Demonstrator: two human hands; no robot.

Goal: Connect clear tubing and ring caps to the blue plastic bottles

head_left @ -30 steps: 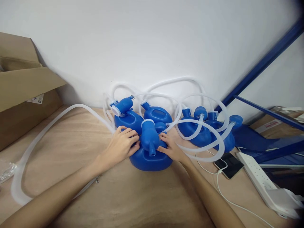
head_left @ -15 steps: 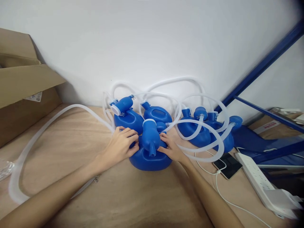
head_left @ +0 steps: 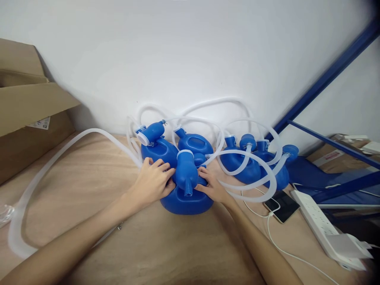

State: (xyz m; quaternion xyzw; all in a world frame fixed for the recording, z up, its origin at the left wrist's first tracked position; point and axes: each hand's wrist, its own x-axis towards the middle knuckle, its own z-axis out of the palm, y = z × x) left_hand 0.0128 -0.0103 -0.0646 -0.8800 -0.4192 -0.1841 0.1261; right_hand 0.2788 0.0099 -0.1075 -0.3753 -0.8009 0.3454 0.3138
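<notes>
A blue plastic urinal bottle (head_left: pixel 187 206) with a moulded handle lies at the front of the group. On top of it rests a blue funnel-shaped receiver (head_left: pixel 187 170), its white-rimmed mouth toward the wall and its narrow spout toward me. My left hand (head_left: pixel 156 178) is curled over the left side of the bottle, fingertips beside the receiver. From the right, my right hand (head_left: pixel 212 186) grips the bottle with bent fingers, close against the receiver. What lies under the fingers is partly hidden.
Behind stand more blue urinal bottles (head_left: pixel 194 143) with looping clear tubes (head_left: pixel 264 158). One long tube (head_left: pixel 29 202) curves across the left of the wooden table. A cardboard box (head_left: pixel 32 134) stands left; a phone (head_left: pixel 282 206), power strip (head_left: pixel 319 221) and blue metal frame (head_left: pixel 329 75) are right.
My left fingers have shifted slightly right, closer to the receiver. My right hand keeps about the same hold. The whole view has moved a little.
</notes>
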